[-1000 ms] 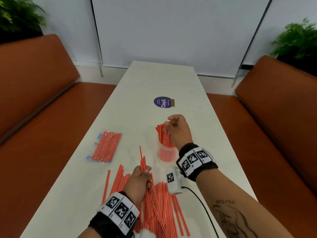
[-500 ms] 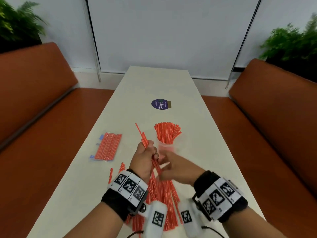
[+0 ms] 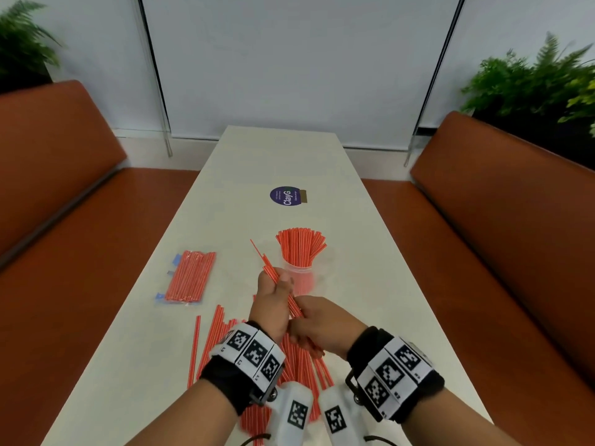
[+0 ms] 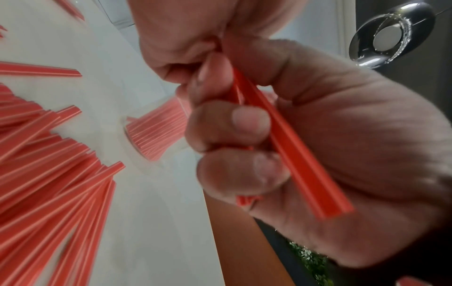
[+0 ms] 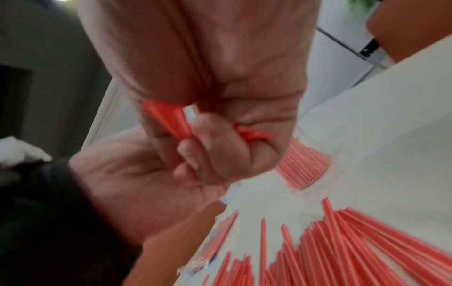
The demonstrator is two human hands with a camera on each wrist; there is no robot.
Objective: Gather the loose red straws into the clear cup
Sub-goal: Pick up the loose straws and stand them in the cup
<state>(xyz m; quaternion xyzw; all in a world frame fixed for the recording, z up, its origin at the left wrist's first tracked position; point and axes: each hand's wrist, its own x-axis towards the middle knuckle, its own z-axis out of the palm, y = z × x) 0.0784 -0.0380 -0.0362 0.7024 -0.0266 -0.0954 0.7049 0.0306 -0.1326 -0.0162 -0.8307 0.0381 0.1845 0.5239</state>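
A clear cup (image 3: 301,278) stands mid-table, packed with upright red straws (image 3: 301,249). Just in front of it my left hand (image 3: 273,292) grips a small bundle of red straws (image 3: 265,263) that slants up to the left. My right hand (image 3: 317,328) holds the same bundle's lower end, right beside the left hand. In the left wrist view the fingers (image 4: 232,123) curl round the straws (image 4: 293,164). In the right wrist view the bundle (image 5: 168,120) shows inside the closed right fist. Many loose straws (image 3: 209,342) lie fanned on the table under both wrists.
A sealed packet of red straws (image 3: 190,276) lies left of the cup. A round purple sticker (image 3: 286,195) sits farther up the white table (image 3: 370,252). Orange benches (image 3: 483,236) run along both long sides.
My right hand came back from the cup and took the lower end of the bundle. My left hand lifted that bundle off the pile toward the cup. Little has moved in the last half second.
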